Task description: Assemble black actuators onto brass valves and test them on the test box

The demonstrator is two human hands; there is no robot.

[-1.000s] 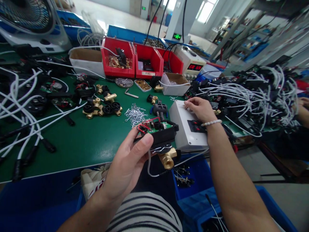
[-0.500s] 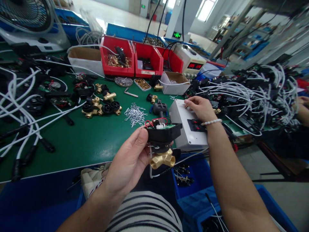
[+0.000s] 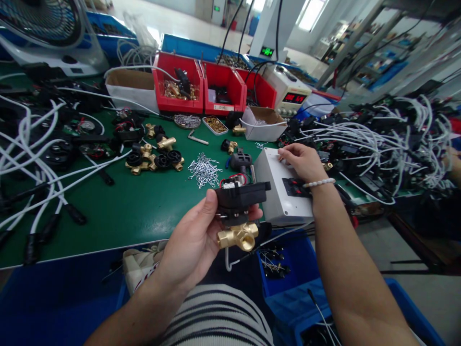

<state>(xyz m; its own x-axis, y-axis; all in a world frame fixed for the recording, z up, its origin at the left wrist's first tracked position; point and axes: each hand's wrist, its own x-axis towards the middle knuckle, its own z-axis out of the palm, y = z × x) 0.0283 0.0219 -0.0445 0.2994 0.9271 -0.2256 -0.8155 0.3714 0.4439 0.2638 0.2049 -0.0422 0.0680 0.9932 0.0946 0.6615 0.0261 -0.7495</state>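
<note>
My left hand (image 3: pixel 190 235) is closed around a motorized valve (image 3: pixel 242 196) above the bench's front edge. Its black housing is on top, with red wires and a circuit board showing at the back. Below it sits the brass valve body (image 3: pixel 238 236), one port facing me. A white cable hangs beneath and runs toward the right. My right hand (image 3: pixel 305 161), with a beaded bracelet at the wrist, rests over a white control box (image 3: pixel 271 175). Thumb and forefinger are pinched near the box's far left edge; what lies between them is hidden. Black-and-red terminals (image 3: pixel 296 187) show beside the wrist.
Metal clips (image 3: pixel 203 170) lie piled on the green bench (image 3: pixel 144 211), near brass valve bodies (image 3: pixel 153 158) and a hex key (image 3: pixel 198 138). Red bins (image 3: pixel 180 103) and a power supply (image 3: pixel 288 91) stand behind. Cabled units (image 3: pixel 363 139) crowd the right; white cables (image 3: pixel 46 178) the left.
The valve has turned in my left hand, so its brass ports point differently and less of the circuit board shows. My right hand keeps its pinch at the box. The power supply's red reading differs.
</note>
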